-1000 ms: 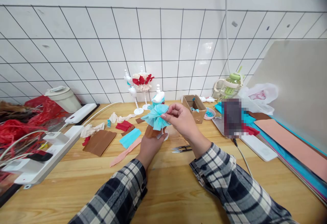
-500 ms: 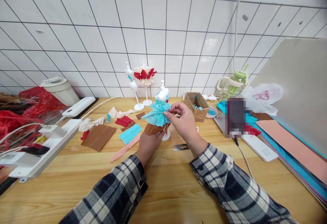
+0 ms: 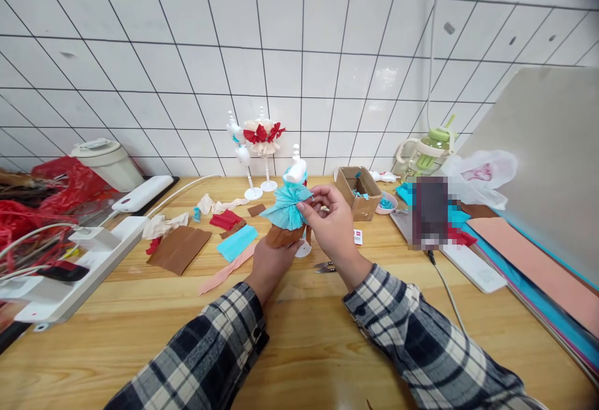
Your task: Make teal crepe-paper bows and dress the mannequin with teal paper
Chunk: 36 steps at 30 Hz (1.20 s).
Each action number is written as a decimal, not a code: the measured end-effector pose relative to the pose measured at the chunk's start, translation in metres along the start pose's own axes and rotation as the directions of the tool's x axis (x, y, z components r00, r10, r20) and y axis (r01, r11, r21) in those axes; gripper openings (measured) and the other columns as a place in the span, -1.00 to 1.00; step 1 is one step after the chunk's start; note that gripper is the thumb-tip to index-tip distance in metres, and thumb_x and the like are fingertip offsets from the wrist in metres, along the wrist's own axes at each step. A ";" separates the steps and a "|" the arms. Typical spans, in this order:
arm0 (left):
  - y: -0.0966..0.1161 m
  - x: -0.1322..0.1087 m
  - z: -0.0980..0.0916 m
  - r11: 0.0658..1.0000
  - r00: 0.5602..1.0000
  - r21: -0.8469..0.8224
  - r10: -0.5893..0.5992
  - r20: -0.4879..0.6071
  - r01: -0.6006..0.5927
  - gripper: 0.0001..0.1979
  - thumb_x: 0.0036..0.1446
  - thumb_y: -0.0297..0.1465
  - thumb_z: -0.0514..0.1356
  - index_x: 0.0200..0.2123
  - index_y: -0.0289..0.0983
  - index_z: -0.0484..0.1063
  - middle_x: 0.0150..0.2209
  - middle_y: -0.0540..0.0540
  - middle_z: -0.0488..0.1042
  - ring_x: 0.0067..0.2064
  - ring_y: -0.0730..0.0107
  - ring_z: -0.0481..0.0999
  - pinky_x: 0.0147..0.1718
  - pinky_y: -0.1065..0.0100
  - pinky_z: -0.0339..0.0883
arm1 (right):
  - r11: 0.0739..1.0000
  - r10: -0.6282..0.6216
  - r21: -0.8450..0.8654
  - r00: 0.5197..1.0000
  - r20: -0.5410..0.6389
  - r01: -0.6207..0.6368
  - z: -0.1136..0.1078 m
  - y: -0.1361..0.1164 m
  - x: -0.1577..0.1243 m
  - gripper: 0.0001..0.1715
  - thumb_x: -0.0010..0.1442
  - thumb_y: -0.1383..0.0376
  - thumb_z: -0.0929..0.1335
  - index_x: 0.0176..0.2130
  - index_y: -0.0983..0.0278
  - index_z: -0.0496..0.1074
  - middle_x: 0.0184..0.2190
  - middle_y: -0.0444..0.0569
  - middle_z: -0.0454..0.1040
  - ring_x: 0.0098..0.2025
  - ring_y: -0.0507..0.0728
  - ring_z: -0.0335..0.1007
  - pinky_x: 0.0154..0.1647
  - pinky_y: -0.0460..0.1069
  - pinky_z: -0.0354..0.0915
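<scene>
A small white mannequin stand (image 3: 296,171) wears a pleated light-blue paper skirt (image 3: 285,207) over a brown paper layer (image 3: 281,236). My left hand (image 3: 269,263) grips the brown layer and the stand from below. My right hand (image 3: 330,219) pinches the blue skirt at its right side, fingers closed on the paper. A pair of small snips (image 3: 322,266) lies on the wooden table (image 3: 299,335) just under my right wrist.
Behind stands a second mannequin with a red-and-cream skirt (image 3: 262,135). Paper scraps in brown (image 3: 178,249), blue (image 3: 238,243) and red (image 3: 225,219) lie to the left, beside a white power strip (image 3: 88,260). A cardboard box (image 3: 358,191), a green bottle (image 3: 430,148) and stacked coloured sheets (image 3: 538,273) sit on the right.
The mannequin has been turned more upright, so the blue skirt hangs downward instead of facing me. Both hands kept their hold and shifted slightly; the view tilted a little.
</scene>
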<state>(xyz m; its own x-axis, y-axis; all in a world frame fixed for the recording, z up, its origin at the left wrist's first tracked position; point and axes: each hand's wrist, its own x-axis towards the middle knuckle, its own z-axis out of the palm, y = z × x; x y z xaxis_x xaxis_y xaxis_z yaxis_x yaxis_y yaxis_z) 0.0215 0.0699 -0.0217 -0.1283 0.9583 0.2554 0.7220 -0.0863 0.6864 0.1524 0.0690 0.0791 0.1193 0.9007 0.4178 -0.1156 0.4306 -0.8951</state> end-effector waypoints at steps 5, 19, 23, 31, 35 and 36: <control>0.002 -0.002 -0.003 0.998 0.999 0.059 0.028 0.025 -0.029 -0.73 -0.02 -0.19 0.30 -0.23 -0.13 0.52 -0.28 -0.04 0.60 -0.03 0.11 0.51 -0.12 0.26 0.38 | 0.998 0.047 0.030 0.999 0.024 -0.048 -0.002 0.003 0.000 -0.64 -0.03 0.28 0.45 -0.21 0.20 0.32 -0.41 -0.16 0.41 -0.44 0.01 0.26 -0.42 -0.08 0.24; 0.003 -0.003 -0.005 0.977 0.990 0.172 0.112 0.088 -0.125 -0.74 0.04 -0.17 0.23 -0.20 -0.11 0.52 -0.23 -0.03 0.60 -0.12 0.14 0.53 -0.11 0.26 0.34 | 0.998 0.005 0.056 0.999 -0.037 -0.003 -0.002 0.011 -0.002 -0.60 0.00 0.32 0.42 -0.24 0.18 0.16 -0.42 -0.23 0.29 -0.42 -0.01 0.20 -0.35 -0.08 0.22; 0.004 -0.007 -0.007 0.974 0.988 0.190 0.104 0.115 -0.125 -0.77 0.05 -0.15 0.22 -0.29 -0.13 0.53 -0.30 -0.04 0.59 -0.21 0.16 0.55 -0.26 0.29 0.34 | 0.955 -0.236 -0.192 0.972 -0.023 0.227 -0.004 0.009 -0.004 -0.85 0.09 0.38 0.35 -0.39 0.20 0.25 -0.42 -0.16 0.28 -0.35 0.05 0.24 -0.30 -0.04 0.23; 0.009 -0.009 -0.013 0.981 0.981 0.127 0.128 0.144 -0.146 -0.72 0.10 -0.17 0.17 -0.15 -0.12 0.49 -0.22 -0.04 0.60 -0.18 0.18 0.56 -0.25 0.30 0.35 | 0.822 -0.448 -0.359 0.891 0.071 0.442 -0.011 0.003 -0.010 -0.82 0.15 0.36 0.30 -0.25 0.18 0.47 -0.26 -0.03 0.28 -0.16 0.15 0.28 -0.11 0.09 0.27; 0.013 -0.008 -0.015 0.990 0.985 0.058 0.121 0.126 -0.129 -0.66 0.12 -0.12 0.15 -0.10 -0.11 0.48 -0.18 -0.06 0.60 -0.16 0.18 0.56 -0.17 0.28 0.38 | 0.848 -0.440 -0.315 0.897 0.028 0.426 -0.012 -0.003 -0.009 -0.83 0.19 0.29 0.26 -0.23 0.19 0.43 -0.17 0.01 0.30 -0.10 0.18 0.29 -0.10 0.10 0.27; 0.013 -0.007 -0.015 0.994 0.988 0.033 0.103 0.112 -0.107 -0.67 0.10 -0.11 0.17 -0.12 -0.11 0.49 -0.19 -0.06 0.60 -0.15 0.17 0.56 -0.16 0.27 0.38 | 0.846 -0.441 -0.334 0.898 0.003 0.416 -0.012 -0.004 -0.008 -0.86 0.19 0.28 0.28 -0.23 0.19 0.42 -0.19 0.00 0.32 -0.12 0.17 0.29 -0.13 0.09 0.27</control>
<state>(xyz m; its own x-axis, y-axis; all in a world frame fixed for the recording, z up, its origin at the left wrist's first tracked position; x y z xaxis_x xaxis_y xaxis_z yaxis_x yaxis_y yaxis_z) 0.0217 0.0576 -0.0041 0.0235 0.9687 0.2472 0.7536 -0.1796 0.6323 0.1640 0.0595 0.0776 0.1554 0.6189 0.7699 0.2811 0.7195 -0.6351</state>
